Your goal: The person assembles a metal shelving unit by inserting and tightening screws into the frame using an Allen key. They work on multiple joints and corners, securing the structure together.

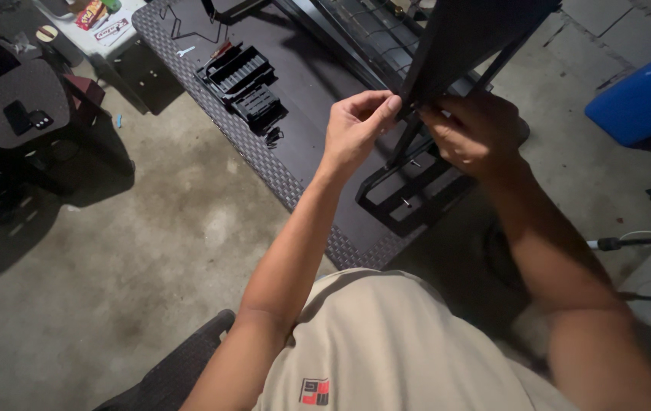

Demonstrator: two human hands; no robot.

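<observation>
Both hands are raised at the lower corner of a black metal panel (470,30) that tilts up to the top right. My left hand (356,125) pinches the panel's edge between thumb and fingertips. My right hand (474,133) curls around the same corner from the right side, fingers closed on it. Below them lies a black metal frame (409,194) with small screws or pins showing, resting on a dark textured mat (264,156).
A black plastic parts tray (245,84) sits on the mat at upper centre. A blue plastic container (641,99) stands on the concrete floor at right. A dark chair or stool (17,106) is at left. A cable and stand (637,242) lie at right.
</observation>
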